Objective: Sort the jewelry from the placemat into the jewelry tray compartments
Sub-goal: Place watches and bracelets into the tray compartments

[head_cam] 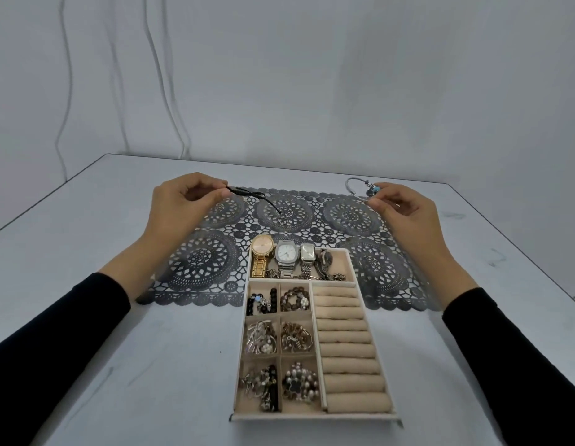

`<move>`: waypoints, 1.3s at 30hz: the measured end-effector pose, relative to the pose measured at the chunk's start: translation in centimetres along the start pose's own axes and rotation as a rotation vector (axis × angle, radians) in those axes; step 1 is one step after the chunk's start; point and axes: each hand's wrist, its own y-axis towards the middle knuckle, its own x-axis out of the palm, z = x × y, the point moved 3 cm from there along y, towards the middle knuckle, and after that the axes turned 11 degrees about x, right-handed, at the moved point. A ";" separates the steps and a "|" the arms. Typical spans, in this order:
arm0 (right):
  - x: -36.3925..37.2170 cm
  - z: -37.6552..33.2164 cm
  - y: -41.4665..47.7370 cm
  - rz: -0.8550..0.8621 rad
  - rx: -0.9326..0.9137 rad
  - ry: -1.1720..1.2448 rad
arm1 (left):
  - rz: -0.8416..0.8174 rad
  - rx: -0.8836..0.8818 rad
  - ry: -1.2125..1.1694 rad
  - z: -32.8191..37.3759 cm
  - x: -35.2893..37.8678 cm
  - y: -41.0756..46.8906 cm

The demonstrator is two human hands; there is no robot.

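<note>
The person's left hand [180, 204] is raised over the far left part of the dark lace-pattern placemat [353, 217], its fingers [215, 192] pinched together on one end of a black cord necklace [247, 195]. The cord hangs down to the right, and its small ring pendant [283, 220] sits at or just above the mat; which one cannot be told. The right hand [399, 204] is held near the mat's far right corner, thumb and fingertips clamped on a silver bangle [355, 187] at its blue bead [375, 189], with the hoop standing clear of the desk [118, 365]. Between the two forearms lies the beige jewelry tray [312, 417], its far end overlapping the placemat's near edge. The tray's far compartment holds a gold watch [262, 251], a round silver watch [286, 253], a small rectangular watch [308, 252] and a darker piece beside them. Six small compartments on the tray's left side hold beaded bracelets and tangled chains, and the right side is a column of padded ring rolls [347, 349]. Both arms wear black sleeves [70, 320].
</note>
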 end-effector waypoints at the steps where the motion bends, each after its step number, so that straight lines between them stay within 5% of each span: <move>1: 0.0 -0.2 -0.5 -0.001 0.005 0.013 | 0.005 -0.002 -0.009 0.3 -0.2 -0.3; 25: 1.4 -0.4 -8.1 -0.281 -0.022 0.014 | 0.072 0.063 -0.086 5.6 -0.5 -6.0; 39: 2.1 0.6 -8.1 -0.353 -0.063 -0.235 | 0.045 0.077 -0.110 5.4 0.6 -6.5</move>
